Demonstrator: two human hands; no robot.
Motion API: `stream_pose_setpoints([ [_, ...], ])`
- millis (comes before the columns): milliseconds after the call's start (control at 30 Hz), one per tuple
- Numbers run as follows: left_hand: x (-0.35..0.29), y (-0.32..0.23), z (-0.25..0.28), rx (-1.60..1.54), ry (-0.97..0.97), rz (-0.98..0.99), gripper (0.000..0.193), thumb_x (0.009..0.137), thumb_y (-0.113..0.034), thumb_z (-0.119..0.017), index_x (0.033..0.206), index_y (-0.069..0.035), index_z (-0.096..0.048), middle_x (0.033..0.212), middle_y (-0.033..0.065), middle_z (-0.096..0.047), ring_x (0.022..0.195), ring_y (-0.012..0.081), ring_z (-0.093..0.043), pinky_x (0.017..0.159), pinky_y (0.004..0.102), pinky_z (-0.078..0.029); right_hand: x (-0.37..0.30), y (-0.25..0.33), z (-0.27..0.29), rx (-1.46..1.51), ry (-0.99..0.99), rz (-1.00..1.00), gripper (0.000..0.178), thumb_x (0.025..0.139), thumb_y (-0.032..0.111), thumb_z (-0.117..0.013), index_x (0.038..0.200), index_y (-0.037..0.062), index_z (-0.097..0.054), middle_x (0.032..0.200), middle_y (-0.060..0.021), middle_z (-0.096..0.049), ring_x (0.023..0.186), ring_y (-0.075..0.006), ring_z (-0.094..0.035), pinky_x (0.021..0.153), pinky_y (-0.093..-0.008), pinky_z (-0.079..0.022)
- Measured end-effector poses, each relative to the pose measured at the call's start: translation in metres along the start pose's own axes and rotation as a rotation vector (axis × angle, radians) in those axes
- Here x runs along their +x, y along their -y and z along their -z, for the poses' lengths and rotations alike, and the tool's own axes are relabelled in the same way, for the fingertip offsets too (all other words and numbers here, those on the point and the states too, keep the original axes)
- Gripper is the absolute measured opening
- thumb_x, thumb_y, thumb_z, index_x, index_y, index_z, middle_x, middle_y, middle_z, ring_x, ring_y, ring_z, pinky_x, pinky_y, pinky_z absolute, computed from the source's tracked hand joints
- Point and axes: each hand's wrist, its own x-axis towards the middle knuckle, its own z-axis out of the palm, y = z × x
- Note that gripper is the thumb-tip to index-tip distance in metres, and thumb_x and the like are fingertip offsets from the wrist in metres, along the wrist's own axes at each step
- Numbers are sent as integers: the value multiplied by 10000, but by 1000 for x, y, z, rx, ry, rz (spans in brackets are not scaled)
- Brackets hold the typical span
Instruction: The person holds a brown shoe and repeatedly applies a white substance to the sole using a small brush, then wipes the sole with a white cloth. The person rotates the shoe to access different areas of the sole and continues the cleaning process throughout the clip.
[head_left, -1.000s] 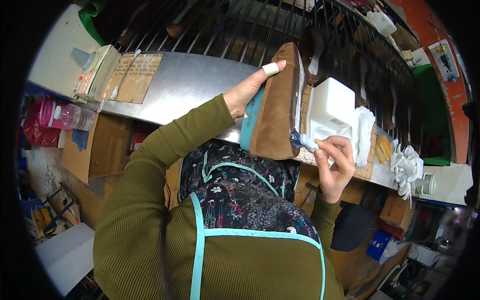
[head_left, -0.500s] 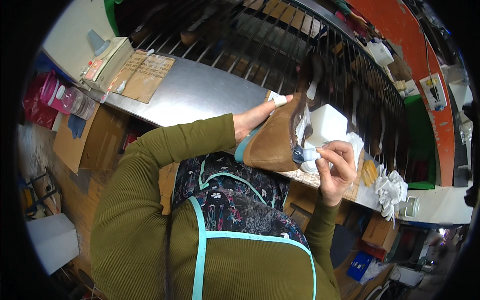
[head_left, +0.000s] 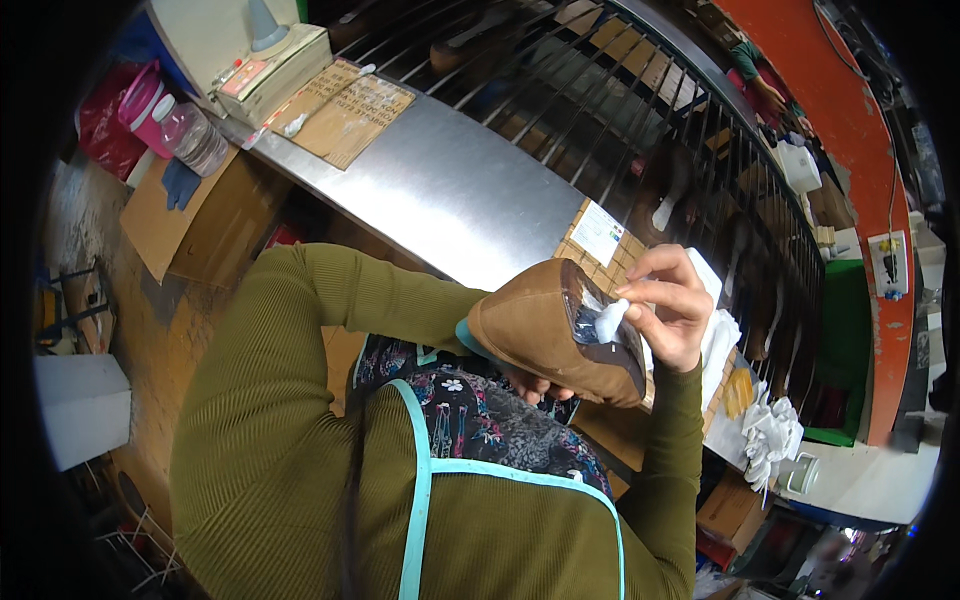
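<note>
A brown suede shoe upper (head_left: pixel 545 315) on a last, with a teal part at its left end, is tilted with its underside to the right. My left hand (head_left: pixel 538 387) grips it from below, fingers curled and mostly hidden behind the shoe. In my right hand (head_left: pixel 672 305) a small brush with a white handle (head_left: pixel 611 320) is pinched between thumb and fingers. Its dark head presses against the underside, where whitish, wet-looking smears show. Behind my right hand a white plastic container is mostly covered.
A metal-edged bench (head_left: pixel 450 185) runs beside a rack of metal bars (head_left: pixel 560 130) bearing more dark shoes. White crumpled gloves (head_left: pixel 770 435) and a yellow block (head_left: pixel 738 392) lie at the right. At the left stand a water bottle (head_left: pixel 190 138) and a cardboard box (head_left: pixel 215 215). Another person's hand (head_left: pixel 768 97) shows far back.
My left hand has gone from the shoe's top to beneath it, and the shoe has turned. The brush has moved up along the underside. The whole view has shifted.
</note>
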Motion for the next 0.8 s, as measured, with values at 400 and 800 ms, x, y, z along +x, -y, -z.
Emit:
stream_pose_setpoints([
  [400,2,10,-9,-15,18,67,470,871,-201,-635,1261,9,-479,1084,163,-607,966,241,-645,781,352,-594,11,-16,9,60,242,-3,207,700,104,-805,902,88,-762,916,-56,-617,835,-160,-570,681,-295,-467],
  [800,11,9,-9,-31,1,122,515,859,-278,-617,1272,-5,-476,1108,154,-601,987,236,-635,802,349,-582,11,-19,6,83,180,-114,169,746,63,-767,912,41,-743,871,-52,-603,784,-151,-575,659,-285,-465],
])
